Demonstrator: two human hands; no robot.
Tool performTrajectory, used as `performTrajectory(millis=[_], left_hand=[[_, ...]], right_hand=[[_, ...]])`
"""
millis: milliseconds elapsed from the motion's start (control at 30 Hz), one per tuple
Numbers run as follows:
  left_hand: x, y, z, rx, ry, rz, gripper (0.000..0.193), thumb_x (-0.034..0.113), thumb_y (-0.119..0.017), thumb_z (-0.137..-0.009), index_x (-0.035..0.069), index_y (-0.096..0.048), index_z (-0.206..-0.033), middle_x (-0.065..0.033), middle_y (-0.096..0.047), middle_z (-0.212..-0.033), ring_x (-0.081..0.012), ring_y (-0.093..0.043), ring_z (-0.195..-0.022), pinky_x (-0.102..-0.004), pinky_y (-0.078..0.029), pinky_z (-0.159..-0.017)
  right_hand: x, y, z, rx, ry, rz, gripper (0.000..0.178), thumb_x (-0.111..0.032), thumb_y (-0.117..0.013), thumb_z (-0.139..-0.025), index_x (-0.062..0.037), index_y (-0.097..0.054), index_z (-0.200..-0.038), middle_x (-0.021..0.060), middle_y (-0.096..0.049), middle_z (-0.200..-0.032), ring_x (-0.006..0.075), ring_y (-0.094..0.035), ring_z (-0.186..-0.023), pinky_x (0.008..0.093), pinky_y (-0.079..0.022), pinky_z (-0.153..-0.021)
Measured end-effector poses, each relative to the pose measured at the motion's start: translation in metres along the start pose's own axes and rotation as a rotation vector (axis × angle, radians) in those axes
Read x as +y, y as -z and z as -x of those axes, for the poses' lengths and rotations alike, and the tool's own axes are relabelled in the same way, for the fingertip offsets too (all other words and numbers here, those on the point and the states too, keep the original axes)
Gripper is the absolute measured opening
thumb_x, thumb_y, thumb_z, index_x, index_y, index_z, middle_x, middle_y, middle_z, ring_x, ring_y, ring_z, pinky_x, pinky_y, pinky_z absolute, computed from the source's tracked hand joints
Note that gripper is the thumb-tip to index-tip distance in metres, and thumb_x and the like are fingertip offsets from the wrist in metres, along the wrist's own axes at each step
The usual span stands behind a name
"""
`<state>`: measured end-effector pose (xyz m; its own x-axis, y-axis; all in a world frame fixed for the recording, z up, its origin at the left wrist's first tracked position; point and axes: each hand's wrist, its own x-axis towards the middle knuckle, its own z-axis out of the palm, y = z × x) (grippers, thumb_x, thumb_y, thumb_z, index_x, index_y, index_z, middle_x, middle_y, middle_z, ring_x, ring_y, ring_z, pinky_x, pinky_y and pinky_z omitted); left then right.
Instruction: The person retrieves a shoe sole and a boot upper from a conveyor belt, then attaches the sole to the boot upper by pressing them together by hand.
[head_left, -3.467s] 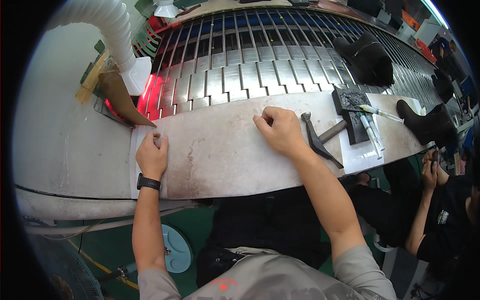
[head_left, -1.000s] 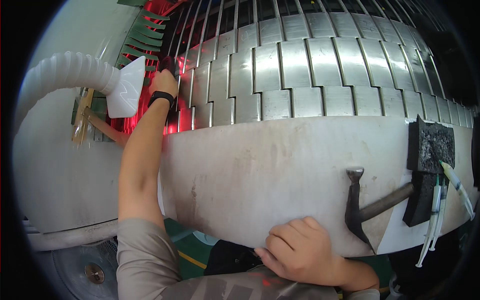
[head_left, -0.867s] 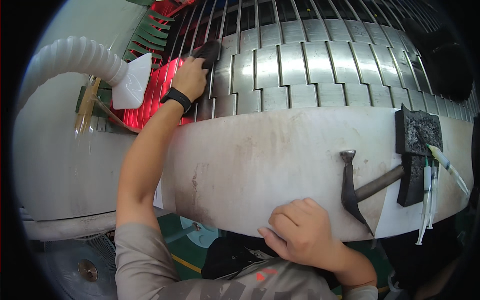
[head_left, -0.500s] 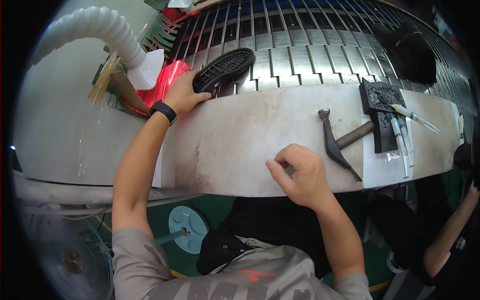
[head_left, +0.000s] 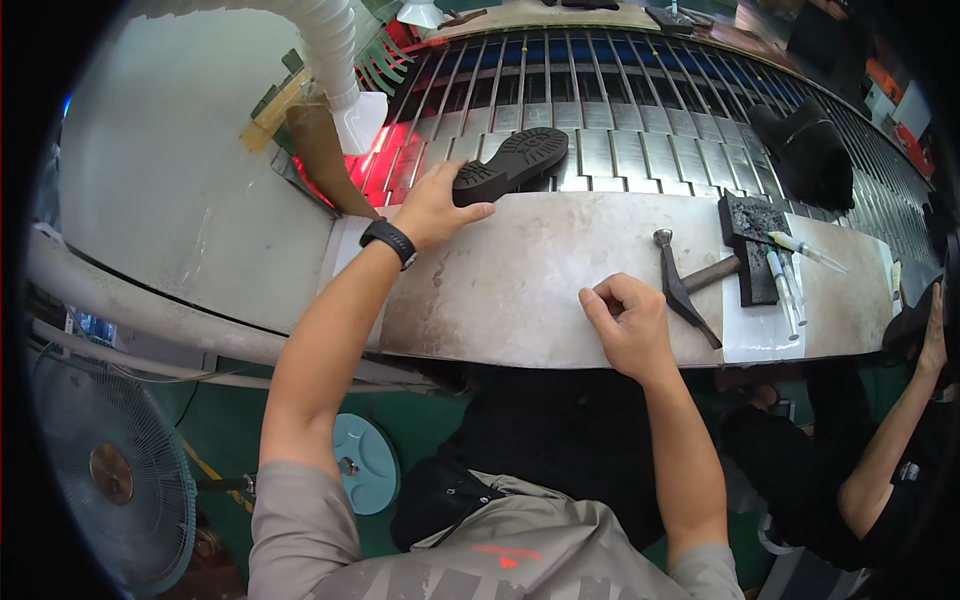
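So, far left: a mesh-guarded fan (head_left: 110,475) stands low, beside the tabletop (head_left: 500,290). Up from it, a white corrugated hose (head_left: 335,50) drops to a flared white nozzle (head_left: 360,122); a brown curved flap (head_left: 322,155) sits just below, with red light spilling onto the machine behind. Round pale-blue stool (head_left: 365,465) down on the green floor.

Next, the left hand (head_left: 440,205), black band (head_left: 390,243) on its wrist: gripping the near-left end of a black shoe (head_left: 520,158), fingers round the back, thumb along the near side. Shoe is tread up, slanting away to the right, over the metal slats (head_left: 640,165) just past the tabletop edge. Can't tell if it rests on them.

Right hand (head_left: 632,315): loosely closed, thumb near the index finger, by the front of the tabletop. Just right of it, a hammer (head_left: 673,270) lies with its handle toward rough black blocks (head_left: 755,215). White sheet (head_left: 750,338) under the lower block; three syringes (head_left: 815,255) lean against or lie by the blocks. Dark boot (head_left: 812,152) lies beyond, on the slats.

Far right: a co-worker's hand (head_left: 934,330) and bare forearm.
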<state>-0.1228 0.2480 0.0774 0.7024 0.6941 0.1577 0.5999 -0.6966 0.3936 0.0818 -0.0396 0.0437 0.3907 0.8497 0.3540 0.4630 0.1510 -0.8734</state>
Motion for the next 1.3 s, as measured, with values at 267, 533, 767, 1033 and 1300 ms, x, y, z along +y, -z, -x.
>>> performTrajectory(millis=[267,533,767,1033,1300], left_hand=[[-0.009,-0.013,-0.025,0.113,-0.012,-0.144,0.083,0.046,-0.091,-0.086,-0.005,-0.063,-0.145,-0.0238,-0.072,-0.128,-0.0371,-0.072,-0.114,-0.0433,-0.057,-0.101],[0.08,0.014,0.09,-0.084,0.41,1.613,0.08,0.073,-0.036,-0.112,0.004,-0.065,-0.141,-0.0141,-0.079,-0.115,-0.0248,-0.081,-0.087,-0.0345,-0.064,-0.071],[0.081,-0.013,0.203,-0.243,0.507,0.888,0.061,0.055,-0.051,-0.115,-0.001,-0.065,-0.137,-0.0127,-0.077,-0.099,-0.0193,-0.076,-0.079,-0.0304,-0.06,-0.067],[0.087,-0.022,0.235,-0.08,0.265,0.722,0.079,0.032,-0.091,-0.092,-0.009,-0.054,-0.149,-0.0143,-0.076,-0.082,-0.018,-0.075,-0.073,-0.0316,-0.06,-0.072],[0.092,-0.037,0.225,-0.075,0.222,0.72,0.105,0.038,-0.099,-0.081,-0.008,-0.044,-0.158,-0.0145,-0.075,-0.082,-0.0181,-0.076,-0.073,-0.0308,-0.062,-0.07]], right_hand=[[-0.001,-0.007,-0.003,0.011,0.001,-0.007,0.024,-0.012,-0.079,-0.096,0.0032,-0.068,-0.08,0.0123,-0.065,-0.071,0.0189,-0.058,-0.059,0.034,-0.046,-0.057],[0.002,-0.005,0.005,0.014,-0.036,0.012,0.024,-0.013,-0.079,-0.096,0.0029,-0.069,-0.081,0.0114,-0.065,-0.069,0.0172,-0.058,-0.059,0.0331,-0.045,-0.057],[0.0,-0.007,-0.003,0.023,-0.004,0.115,0.028,-0.018,-0.079,-0.097,0.0035,-0.07,-0.081,0.0137,-0.063,-0.066,0.0187,-0.059,-0.058,0.035,-0.046,-0.058],[0.002,-0.015,0.002,0.055,-0.033,0.085,0.028,-0.017,-0.079,-0.097,0.0037,-0.07,-0.081,0.0122,-0.063,-0.066,0.0171,-0.058,-0.059,0.034,-0.046,-0.058],[-0.004,-0.014,0.003,0.062,-0.067,0.121,0.026,-0.016,-0.079,-0.097,0.0038,-0.07,-0.082,0.012,-0.065,-0.067,0.0184,-0.061,-0.06,0.0332,-0.049,-0.059]])
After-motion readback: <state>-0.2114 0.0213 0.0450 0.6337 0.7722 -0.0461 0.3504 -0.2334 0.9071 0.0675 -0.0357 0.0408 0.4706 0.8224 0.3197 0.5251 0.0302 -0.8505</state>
